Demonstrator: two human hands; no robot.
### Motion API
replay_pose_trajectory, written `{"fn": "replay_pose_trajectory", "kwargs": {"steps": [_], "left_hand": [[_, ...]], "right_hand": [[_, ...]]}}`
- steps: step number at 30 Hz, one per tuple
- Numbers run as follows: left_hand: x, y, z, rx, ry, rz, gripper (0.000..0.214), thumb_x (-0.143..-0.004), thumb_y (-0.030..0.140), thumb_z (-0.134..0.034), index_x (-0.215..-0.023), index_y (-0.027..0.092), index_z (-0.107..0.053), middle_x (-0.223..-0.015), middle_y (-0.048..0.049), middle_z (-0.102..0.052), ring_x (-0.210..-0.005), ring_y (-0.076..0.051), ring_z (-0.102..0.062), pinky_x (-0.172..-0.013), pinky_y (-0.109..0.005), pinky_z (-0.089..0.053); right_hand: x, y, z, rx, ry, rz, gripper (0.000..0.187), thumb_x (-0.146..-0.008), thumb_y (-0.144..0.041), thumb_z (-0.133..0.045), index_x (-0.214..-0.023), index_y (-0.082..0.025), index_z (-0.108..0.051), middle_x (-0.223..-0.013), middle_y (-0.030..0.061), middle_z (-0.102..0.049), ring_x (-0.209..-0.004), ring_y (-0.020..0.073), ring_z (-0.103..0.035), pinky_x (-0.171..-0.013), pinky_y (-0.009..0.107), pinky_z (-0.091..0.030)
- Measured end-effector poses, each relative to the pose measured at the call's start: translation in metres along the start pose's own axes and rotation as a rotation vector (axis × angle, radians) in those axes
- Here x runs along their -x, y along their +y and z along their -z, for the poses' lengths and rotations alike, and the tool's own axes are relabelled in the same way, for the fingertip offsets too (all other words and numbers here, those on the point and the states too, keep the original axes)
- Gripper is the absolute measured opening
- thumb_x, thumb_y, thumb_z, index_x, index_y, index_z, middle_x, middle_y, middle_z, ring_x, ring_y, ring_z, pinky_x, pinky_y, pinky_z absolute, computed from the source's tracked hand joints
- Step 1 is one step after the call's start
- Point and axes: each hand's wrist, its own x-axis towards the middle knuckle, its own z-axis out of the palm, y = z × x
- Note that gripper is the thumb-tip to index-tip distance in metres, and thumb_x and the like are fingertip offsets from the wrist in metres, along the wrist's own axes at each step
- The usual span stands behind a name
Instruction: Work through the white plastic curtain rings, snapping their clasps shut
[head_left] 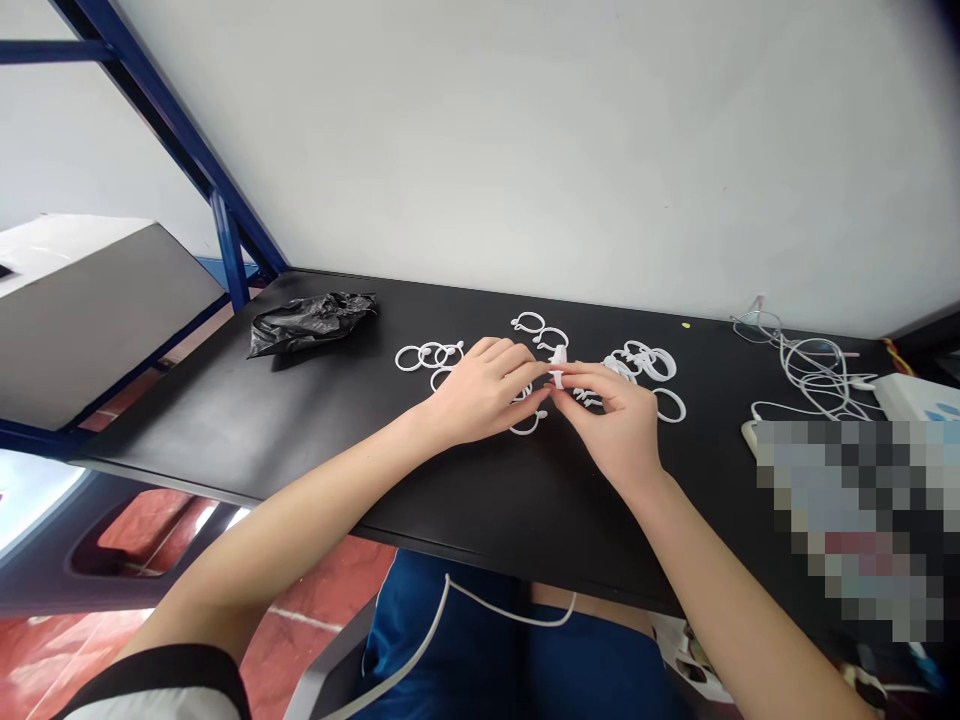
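Note:
My left hand (487, 392) and my right hand (616, 412) meet over the middle of a black table (300, 420), fingertips pinched together on a small white plastic piece (557, 366). Several white plastic rings lie around them: a cluster to the left (431, 356), two behind the hands (540, 330), and a group to the right (651, 362). One ring (525, 425) lies partly under my left fingers.
A crumpled black plastic bag (309, 320) sits at the table's back left. White cables (814, 372) and a white device (919, 397) lie at the right, beside a blurred patch. A blue metal frame (225, 240) stands at the left, against the white wall.

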Motion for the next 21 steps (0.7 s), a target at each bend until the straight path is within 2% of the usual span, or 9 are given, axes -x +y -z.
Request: {"fn": "replay_pose_trajectory", "kwargs": {"steps": [2,5,9,13,15,18,21], "left_hand": [[-0.0016,0.0029,0.0011,-0.005,0.074,-0.047,0.015,-0.098,0.029,-0.053,-0.098,0.016,-0.06,-0.084,-0.005,-0.068,-0.074,-0.016,-0.06,-0.07,-0.031,-0.045],[-0.0038,0.0065,0.0031,-0.014,0.163,-0.046,0.012,-0.095,0.029,-0.056,-0.094,0.017,-0.059,-0.083,-0.0043,-0.067,-0.071,-0.015,-0.058,-0.065,-0.03,-0.044],[-0.0043,0.0084,0.0047,-0.002,0.251,-0.056,0.011,-0.093,0.029,-0.06,-0.096,0.019,-0.056,-0.089,-0.0048,-0.067,-0.073,-0.015,-0.061,-0.064,-0.029,-0.047],[-0.0036,0.0081,0.0046,0.092,0.358,-0.078,0.025,-0.089,0.031,-0.067,-0.105,0.019,-0.052,-0.101,-0.0095,-0.068,-0.085,-0.018,-0.066,-0.07,-0.031,-0.054],[-0.0033,0.0074,0.0044,0.144,0.337,-0.055,0.036,-0.088,0.034,-0.068,-0.115,0.017,-0.05,-0.108,-0.0135,-0.068,-0.093,-0.021,-0.068,-0.075,-0.033,-0.057],[-0.0025,0.0064,0.0039,0.159,0.237,-0.025,0.05,-0.09,0.039,-0.065,-0.129,0.014,-0.045,-0.112,-0.0158,-0.07,-0.097,-0.022,-0.069,-0.079,-0.034,-0.058],[-0.0009,0.0059,0.003,0.147,0.177,-0.042,0.049,-0.093,0.037,-0.062,-0.131,0.011,-0.045,-0.11,-0.016,-0.071,-0.095,-0.021,-0.07,-0.079,-0.032,-0.057]], "right_hand": [[0.0009,-0.0021,-0.0012,-0.003,-0.03,0.033,0.009,-0.08,-0.014,-0.072,-0.079,-0.022,-0.074,-0.096,0.0033,-0.079,-0.088,0.0217,-0.076,-0.082,0.038,-0.062],[0.0024,-0.004,-0.0023,-0.014,-0.037,0.081,0.008,-0.08,-0.014,-0.073,-0.078,-0.022,-0.074,-0.094,0.0034,-0.079,-0.085,0.0216,-0.076,-0.077,0.036,-0.064],[0.0035,-0.004,-0.0027,-0.019,-0.007,0.156,0.008,-0.08,-0.015,-0.074,-0.078,-0.022,-0.073,-0.094,0.0038,-0.079,-0.089,0.0231,-0.077,-0.08,0.038,-0.064],[0.004,-0.0052,-0.0027,-0.046,-0.031,0.193,0.01,-0.082,-0.013,-0.071,-0.079,-0.022,-0.073,-0.093,0.0031,-0.08,-0.091,0.023,-0.077,-0.082,0.039,-0.065],[0.0045,-0.0064,-0.0029,-0.043,-0.035,0.196,0.011,-0.081,-0.012,-0.071,-0.078,-0.022,-0.073,-0.093,0.0031,-0.08,-0.094,0.0235,-0.076,-0.083,0.039,-0.065],[0.0054,-0.0079,-0.0035,-0.034,-0.03,0.201,0.012,-0.08,-0.011,-0.071,-0.076,-0.022,-0.072,-0.094,0.0043,-0.08,-0.093,0.024,-0.077,-0.081,0.036,-0.065],[0.0056,-0.009,-0.0041,-0.041,-0.033,0.209,0.011,-0.08,-0.011,-0.072,-0.076,-0.022,-0.072,-0.094,0.0055,-0.08,-0.09,0.0235,-0.077,-0.078,0.034,-0.066]]}}
